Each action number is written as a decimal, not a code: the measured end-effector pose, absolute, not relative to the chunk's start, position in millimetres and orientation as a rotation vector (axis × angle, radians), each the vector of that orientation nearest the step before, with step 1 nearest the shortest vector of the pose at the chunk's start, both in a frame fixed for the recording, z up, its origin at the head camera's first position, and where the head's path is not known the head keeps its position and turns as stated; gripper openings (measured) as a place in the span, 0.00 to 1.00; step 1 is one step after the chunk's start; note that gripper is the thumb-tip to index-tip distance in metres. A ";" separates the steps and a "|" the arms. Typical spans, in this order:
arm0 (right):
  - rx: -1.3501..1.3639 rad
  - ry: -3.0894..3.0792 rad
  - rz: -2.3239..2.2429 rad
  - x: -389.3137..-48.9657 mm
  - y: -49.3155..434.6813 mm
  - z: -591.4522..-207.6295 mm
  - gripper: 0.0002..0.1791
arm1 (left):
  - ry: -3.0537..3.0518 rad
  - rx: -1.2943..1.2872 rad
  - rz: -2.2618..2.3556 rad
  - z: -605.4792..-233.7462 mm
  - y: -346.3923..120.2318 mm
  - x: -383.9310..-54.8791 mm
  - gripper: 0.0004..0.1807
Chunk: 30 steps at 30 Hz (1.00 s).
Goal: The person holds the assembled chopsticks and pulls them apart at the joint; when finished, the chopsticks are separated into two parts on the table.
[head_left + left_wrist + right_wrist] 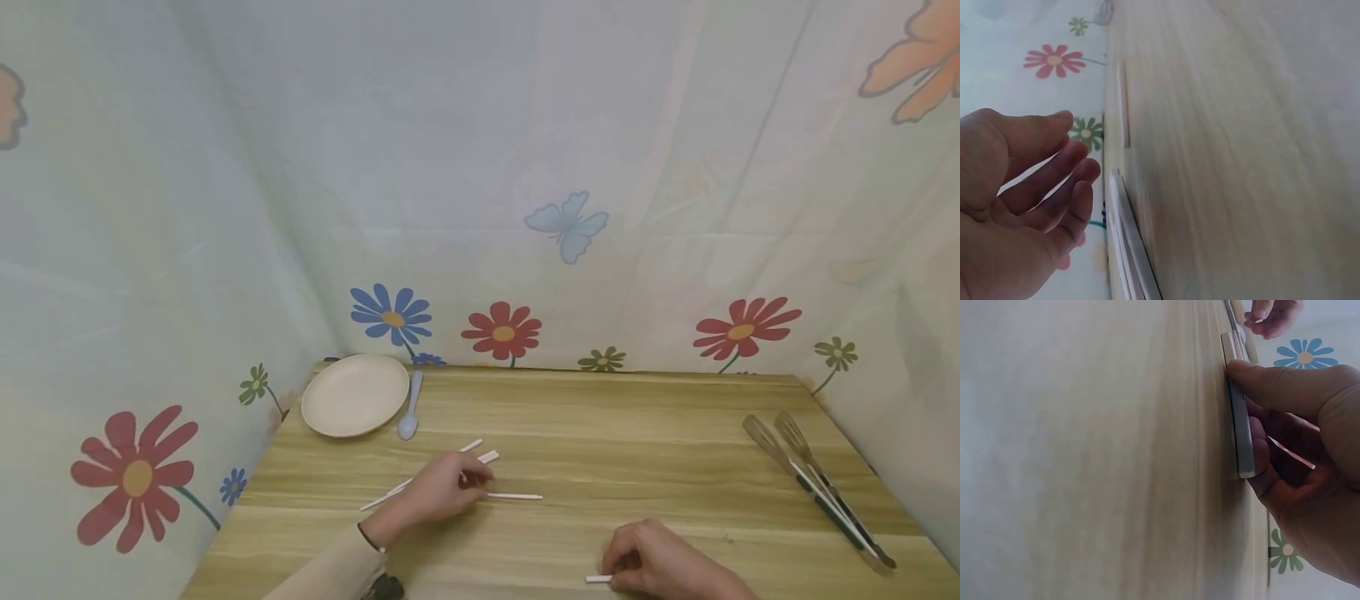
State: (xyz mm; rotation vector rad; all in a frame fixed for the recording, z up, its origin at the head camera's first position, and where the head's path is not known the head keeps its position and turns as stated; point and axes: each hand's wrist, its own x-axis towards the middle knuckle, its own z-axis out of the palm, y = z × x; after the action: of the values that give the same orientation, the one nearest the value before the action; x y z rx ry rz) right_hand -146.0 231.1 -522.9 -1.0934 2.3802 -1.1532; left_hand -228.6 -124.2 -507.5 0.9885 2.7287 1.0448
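My right hand (663, 560) is low over the front of the table and pinches a short white stick (1242, 419) between thumb and fingers, close to the wood. My left hand (442, 487) hovers over the middle-left of the table. In the left wrist view its fingers are loosely bent with nothing between them. Beyond its fingertips a single white stick (517, 497) lies on the wood. Several more white sticks (1132, 244) lie close together beneath that hand, partly hidden by it in the head view.
A cream plate (356, 396) sits at the back left, with a pale blue spoon (409, 408) beside it. Tongs (821, 492) lie at the right side of the wood-patterned table (637, 450). A flowered curtain (450, 167) hangs along the back and sides.
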 end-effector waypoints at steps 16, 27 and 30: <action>-1.119 2.463 -1.121 -143.8 230.7 -522.9 0.04 | 2.809 0.774 1.182 -511.1 -170.2 -204.6 0.12; -1.003 2.272 -1.254 -146.9 232.4 -524.9 0.02 | 2.845 0.744 1.201 -512.8 -187.6 -194.2 0.10; -1.006 2.263 -1.262 -147.0 232.9 -526.0 0.02 | 2.859 0.731 1.202 -515.2 -191.4 -190.8 0.10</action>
State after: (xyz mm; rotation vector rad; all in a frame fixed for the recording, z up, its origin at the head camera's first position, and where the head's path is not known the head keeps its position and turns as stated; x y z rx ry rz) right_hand -147.0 232.9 -526.0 -1.0062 2.2633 -1.2619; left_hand -190.8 -191.4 -515.2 0.7313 2.8589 1.2018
